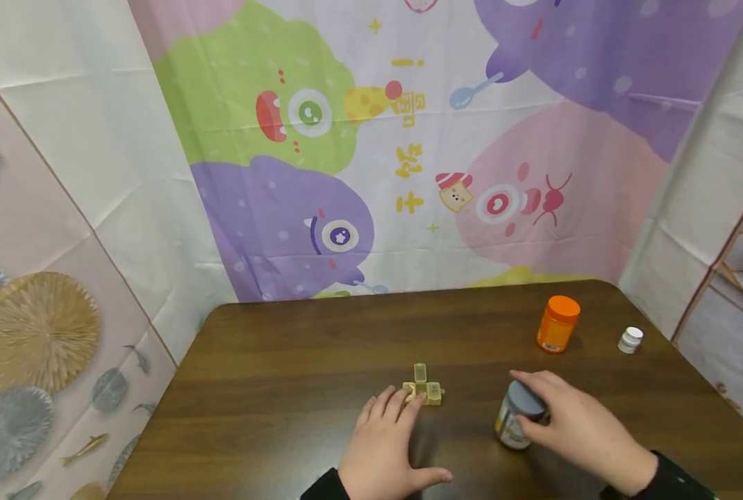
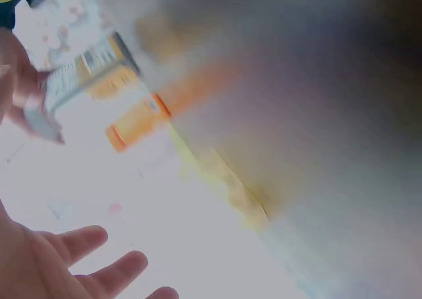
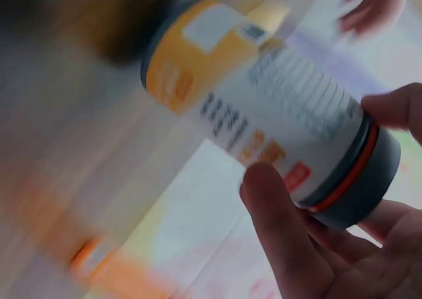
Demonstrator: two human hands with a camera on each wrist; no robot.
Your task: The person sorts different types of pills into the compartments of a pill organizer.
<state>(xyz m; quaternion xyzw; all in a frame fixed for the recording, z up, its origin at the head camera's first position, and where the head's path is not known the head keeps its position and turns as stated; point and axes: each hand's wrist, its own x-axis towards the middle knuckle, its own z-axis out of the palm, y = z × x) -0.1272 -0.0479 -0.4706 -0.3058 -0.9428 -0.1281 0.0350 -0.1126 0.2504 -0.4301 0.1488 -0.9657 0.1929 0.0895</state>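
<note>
My right hand point(image 1: 580, 427) grips a bottle point(image 1: 510, 425) with a dark grey lid, fingers and thumb around its lid end. The right wrist view shows its white-and-orange label point(image 3: 264, 107) and a red ring under the lid. Whether its base touches the table cannot be told. My left hand point(image 1: 380, 444) is spread, palm down, just in front of a small translucent yellow pill box point(image 1: 432, 394), one of whose lids stands up. Its fingertips overlap the box's near left part; contact is unclear. Spread, empty fingers point(image 2: 119, 272) show in the left wrist view.
An orange jar point(image 1: 558, 324) stands at the back right of the brown wooden table point(image 1: 271, 375). To its right, near the table's edge, is a small white bottle point(image 1: 630, 340). A cartoon-printed cloth point(image 1: 409, 257) hangs behind the table. Both wrist views are partly blurred.
</note>
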